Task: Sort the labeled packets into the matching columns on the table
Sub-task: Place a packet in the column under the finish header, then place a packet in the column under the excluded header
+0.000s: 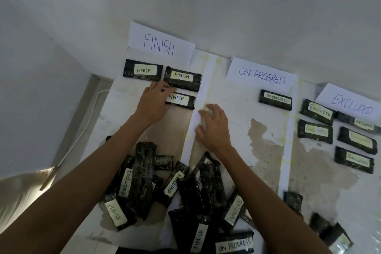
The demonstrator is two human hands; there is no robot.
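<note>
I read the FINISH sign (160,44) as white, lettered in blue ink. Just below it, the FINISH packet (142,70): glossy black wrap, pale yellow-green label, black lettering. Right of the sign, the divider strip (203,88) is plain white. Below the sign, table (266,150) white, mottled with tan and beige patches. Far right of the sign, EXCLUDED sign (350,105): white, blue lettering.

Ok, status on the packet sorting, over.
Left hand on third black wrapped FINISH packet, FINISH column. Right hand open on white paper divider strip. Unsorted black packet pile below; nothing blocking.
</note>
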